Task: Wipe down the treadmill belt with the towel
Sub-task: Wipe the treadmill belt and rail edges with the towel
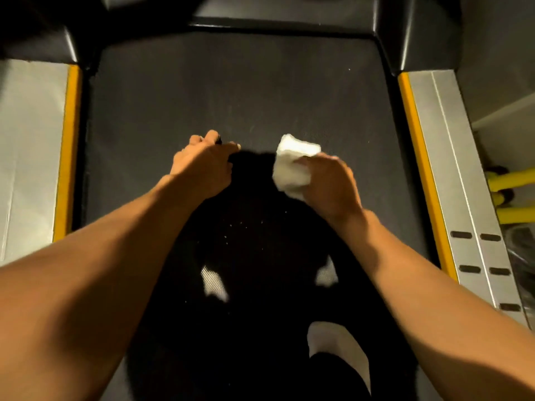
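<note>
The dark treadmill belt (231, 91) fills the middle of the head view, with small pale specks scattered on it near the centre. My right hand (330, 186) grips a bunched white towel (292, 163), which sticks out to the left of the fingers just above the belt. My left hand (202, 166) is stretched forward beside it, with its fingers spread and the fingertips touching the belt. A dark shadow lies on the belt between and below both hands.
Yellow strips (422, 169) and silver side rails (463, 180) run along both sides of the belt. The black motor cover (283, 15) closes off the far end. Yellow bars (512, 180) lie off to the right. A white sock (333, 345) stands on the belt at the near end.
</note>
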The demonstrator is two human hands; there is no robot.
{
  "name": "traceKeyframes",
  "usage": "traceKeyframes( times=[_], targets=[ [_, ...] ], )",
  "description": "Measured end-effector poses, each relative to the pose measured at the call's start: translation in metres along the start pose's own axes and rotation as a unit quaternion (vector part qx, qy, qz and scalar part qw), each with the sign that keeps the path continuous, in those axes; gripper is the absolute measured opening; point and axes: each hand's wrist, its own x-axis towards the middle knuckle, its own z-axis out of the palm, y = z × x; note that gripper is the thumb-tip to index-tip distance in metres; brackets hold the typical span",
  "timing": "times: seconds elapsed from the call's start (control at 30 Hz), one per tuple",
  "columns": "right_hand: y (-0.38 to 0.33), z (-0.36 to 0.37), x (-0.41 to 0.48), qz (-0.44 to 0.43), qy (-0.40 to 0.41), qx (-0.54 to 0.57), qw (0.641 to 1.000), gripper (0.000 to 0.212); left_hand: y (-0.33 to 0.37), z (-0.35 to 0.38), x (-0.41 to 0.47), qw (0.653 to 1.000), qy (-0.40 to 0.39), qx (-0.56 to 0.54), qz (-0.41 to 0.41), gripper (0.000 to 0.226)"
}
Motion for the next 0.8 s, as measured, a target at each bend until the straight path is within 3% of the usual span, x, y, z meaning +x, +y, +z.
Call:
traceKeyframes(
  times=[0.07,0.17,0.23,0.33,0.4,0.43,0.5,0.57,0.63,0.7,0.8],
  targets=[
    [-0.007,0.006,-0.013,-0.031,-0.03,0.027,0.999,0.026,-0.001,0.004,-0.001,1.0,0.008,-0.002,0.008,0.04],
    [0.007,-0.014,0.018,-0.015,0.047,-0.025,0.998,0.011,0.001,0.008,-0.003,1.0,0.015,-0.005,-0.001,0.039],
    [0.029,-0.039,0.049,0.027,0.078,-0.068,0.994,0.039,0.004,0.007,-0.003,1.0,0.011,0.001,0.002,0.041],
    [0.043,-0.048,0.053,0.094,0.034,-0.094,0.991,0.042,0.005,0.003,-0.004,1.0,-0.007,-0.001,0.003,0.043],
    [0.03,-0.03,0.026,0.08,-0.013,-0.062,0.995,0.024,0.005,0.002,-0.003,1.0,-0.012,-0.002,-0.003,0.044],
    [0.017,-0.02,0.005,0.035,-0.049,-0.058,0.996,0.011,0.005,0.002,-0.004,1.0,-0.014,-0.003,-0.008,0.045],
    [0.002,-0.004,-0.032,-0.046,-0.12,0.017,0.992,0.01,0.007,0.003,-0.003,0.999,-0.026,-0.008,-0.02,0.047],
    [0.0,-0.004,-0.035,-0.08,-0.076,0.026,0.994,0.021,0.009,0.004,-0.003,0.999,-0.03,-0.004,-0.025,0.048],
    [0.016,-0.022,-0.011,-0.024,0.02,-0.036,0.999,0.024,0.012,0.005,-0.004,0.999,-0.021,-0.002,-0.028,0.048],
    [0.042,-0.043,0.015,0.043,0.046,-0.063,0.996,0.026,0.012,0.003,-0.006,0.999,-0.013,-0.003,-0.03,0.048],
    [0.057,-0.042,0.021,0.051,0.009,-0.091,0.994,0.038,0.013,0.0,-0.008,0.999,-0.023,-0.007,-0.047,0.046]
  ],
)
